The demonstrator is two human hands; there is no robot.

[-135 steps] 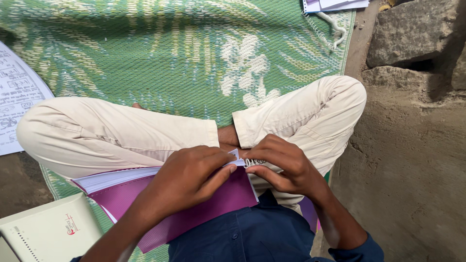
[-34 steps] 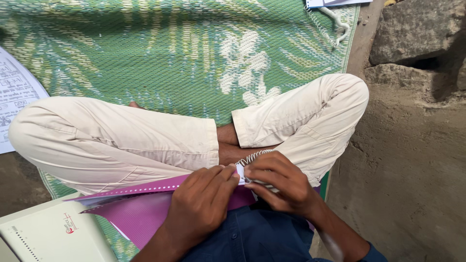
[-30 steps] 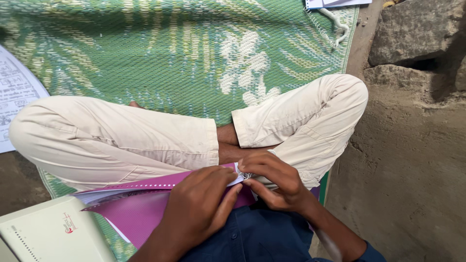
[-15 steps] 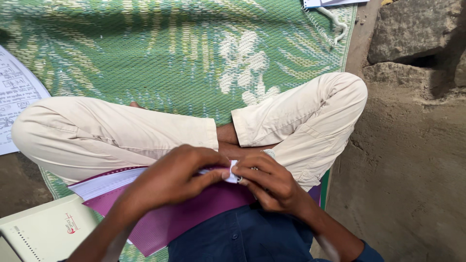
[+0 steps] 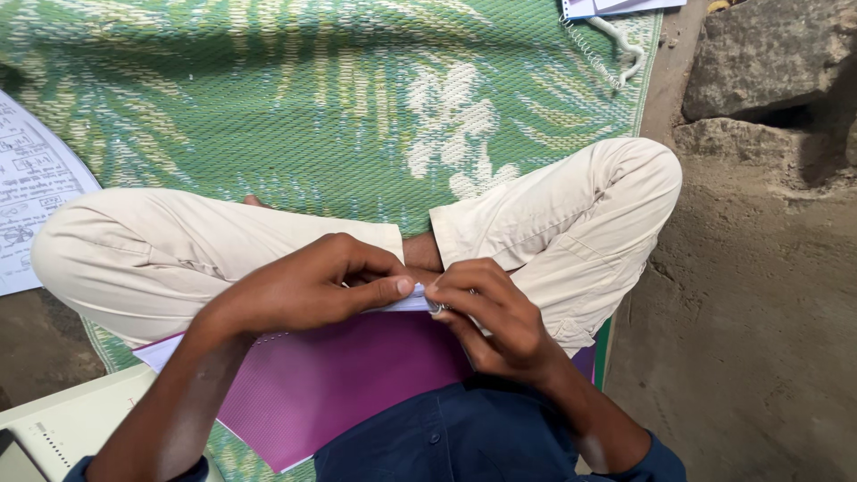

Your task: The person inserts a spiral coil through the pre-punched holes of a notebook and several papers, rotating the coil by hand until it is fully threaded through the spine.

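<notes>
White printed paper lies at the far left, half on the green woven mat, and a pale book sits at the lower left corner. Cream-trousered crossed legs span the middle, with a purple notebook resting across the lap, its white pages showing at the far edge. The left hand reaches in over the cover, knuckles up, fingers curled and thumb pressed flat on the notebook's upper edge — hiding much of it. Just right, the right hand meets it, fingers bent and pinched shut on the same edge where a bit of wire binding shows. Farther right lie bare earth and rough stones — another spiral-bound pad pokes in at the top.
</notes>
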